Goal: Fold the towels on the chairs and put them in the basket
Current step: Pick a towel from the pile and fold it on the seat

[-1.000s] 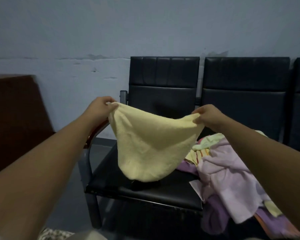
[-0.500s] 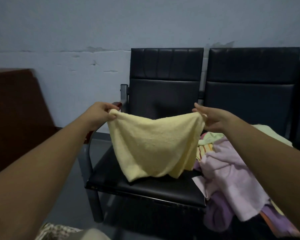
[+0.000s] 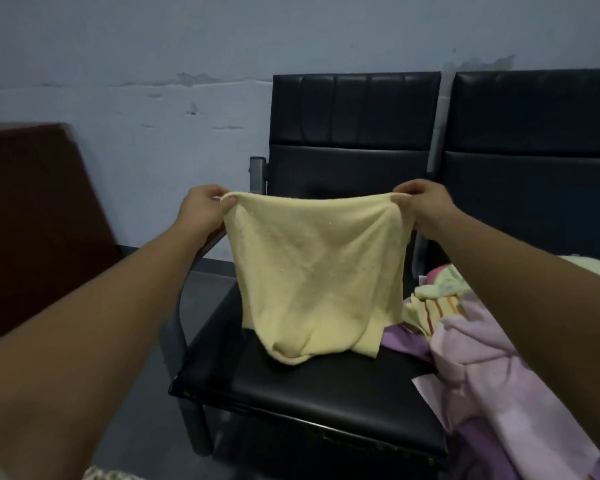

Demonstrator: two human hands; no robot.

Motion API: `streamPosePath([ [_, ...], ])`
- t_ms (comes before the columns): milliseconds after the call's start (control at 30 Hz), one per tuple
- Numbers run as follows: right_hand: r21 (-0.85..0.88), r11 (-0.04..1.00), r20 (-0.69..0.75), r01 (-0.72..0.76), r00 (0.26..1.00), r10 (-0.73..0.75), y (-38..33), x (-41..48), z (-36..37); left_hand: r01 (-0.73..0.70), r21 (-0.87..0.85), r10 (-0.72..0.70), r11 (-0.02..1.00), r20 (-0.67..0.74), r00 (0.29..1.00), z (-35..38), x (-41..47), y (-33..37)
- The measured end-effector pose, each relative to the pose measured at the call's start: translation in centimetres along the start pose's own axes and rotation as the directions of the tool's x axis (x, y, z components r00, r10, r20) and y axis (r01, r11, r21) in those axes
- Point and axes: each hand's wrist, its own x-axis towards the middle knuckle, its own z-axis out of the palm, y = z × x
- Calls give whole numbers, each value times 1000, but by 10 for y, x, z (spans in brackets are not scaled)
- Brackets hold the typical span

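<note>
A pale yellow towel hangs spread in the air above the black seat of the left-hand chair, its lower edge bunched and touching the cushion. The left hand pinches one top corner and the right hand the other, each grip closed on the cloth, with the top edge drawn nearly taut between them. The hold appears meant to open the towel square and find its edges ahead of a first fold. The bare seat beneath would serve as a flat place to lay it down. Just to the right, a heap of unfolded towels in lilac, pink, green and stripes spills from the neighbouring chair onto the seat's edge, so most of the job looks undone. The basket is not in view; a patterned scrap at the bottom edge is too small to identify. A chipped pale blue wall stands behind, with a brown panel at far left.
</note>
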Motion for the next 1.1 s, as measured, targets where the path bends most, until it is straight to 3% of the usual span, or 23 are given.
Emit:
streamPosePath([
  [267, 340, 933, -107, 115, 991, -83, -73, -8, -13, -143, -113, 122, 983, -176, 977, -37, 8, 58],
  [400, 370, 925, 15, 89, 995, -102, -63, -29, -20, -122, -66, 114, 990, -123, 986, -48, -9, 47],
  [467, 238, 970, 143, 52, 986, -87, -48, -45, -23, -49, -78, 41, 996, -98, 994, -49, -24, 31],
  [533, -55, 996, 208, 72, 976, -60, -28, -59, -27, 50, -125, -56, 991, -44, 997, -51, -37, 10],
  [633, -302, 945, 179, 124, 981, -71, -10, -74, -29, 107, -2, -104, 994, 209, 972, -56, -57, -3],
  [700, -280, 951, 149, 135, 984, -96, -10, -83, -31, 29, 189, -86, 981, 301, 950, -56, -63, -1],
  [767, -222, 965, 146, 141, 983, -110, -14, -89, -33, -77, 319, -13, 944, 271, 962, -53, -66, 8],
  [900, -152, 982, 122, 111, 988, -93, -24, -92, -41, -190, 398, 109, 898, 219, 970, -52, -67, 28],
  [967, -39, 998, 95, 57, 994, -53, -28, -90, -46, -162, 323, 97, 932, 208, 973, -54, -64, 30],
  [1033, 78, 997, 76, 2, 997, -8, -32, -87, -52, -58, 86, 43, 995, 167, 985, -54, -61, 31],
  [1100, 188, 980, 58, -61, 997, 51, -33, -82, -56, 53, -134, -35, 990, 134, 990, -52, -60, 31],
])
